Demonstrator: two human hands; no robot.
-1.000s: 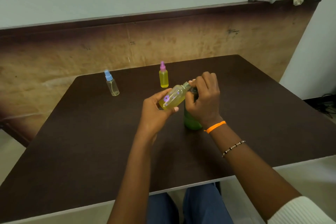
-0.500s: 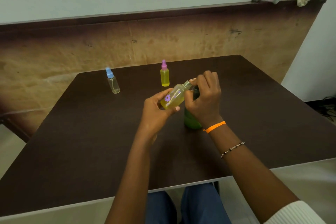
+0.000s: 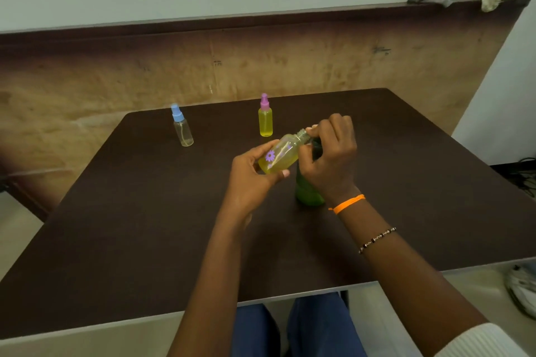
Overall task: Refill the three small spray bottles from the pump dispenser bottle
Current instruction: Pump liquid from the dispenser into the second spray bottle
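Mid-table, left hand (image 3: 249, 180) grips flower bottle (image 3: 280, 157); right hand (image 3: 330, 159) pinches its neck.

A single head-worn wide-angle camera looks forward and down from the seated person's end of the dark table (image 3: 121, 240), close over it. Straight edges bow toward the frame's borders. The far wall sits at 12 o'clock, the person's knees at 6 o'clock.

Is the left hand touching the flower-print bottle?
Touching. The head view shows the left hand gripping the tilted flower-print bottle, thumb under its base, fingers behind it.
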